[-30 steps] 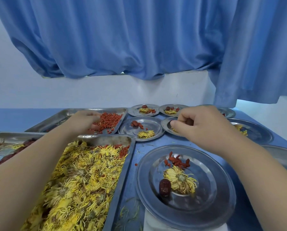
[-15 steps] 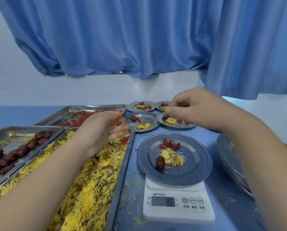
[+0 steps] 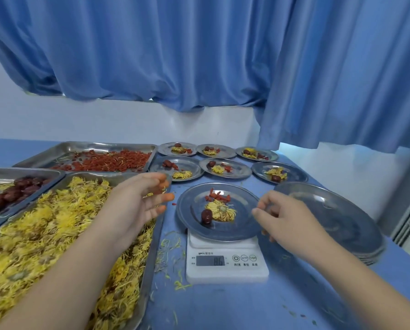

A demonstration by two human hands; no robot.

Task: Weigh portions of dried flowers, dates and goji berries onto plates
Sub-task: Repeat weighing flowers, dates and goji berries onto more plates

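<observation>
A steel plate sits level on the white scale, whose display reads 86. On it lie goji berries, a yellow dried flower and a dark date. My left hand hovers over the right rim of the flower tray, fingers spread and orange-tipped, holding nothing I can see. My right hand is at the plate's right rim with fingers curled and the thumb tip over the edge. Whether it grips the rim is unclear.
The goji tray and the date tray stand to the left and behind. Several filled plates sit in two rows at the back. A stack of empty plates stands right of the scale. Loose petals litter the blue table.
My right hand came back from the far plates and dropped to the right rim of the plate on the scale. My left hand left the goji tray and now hovers by the flower tray's edge.
</observation>
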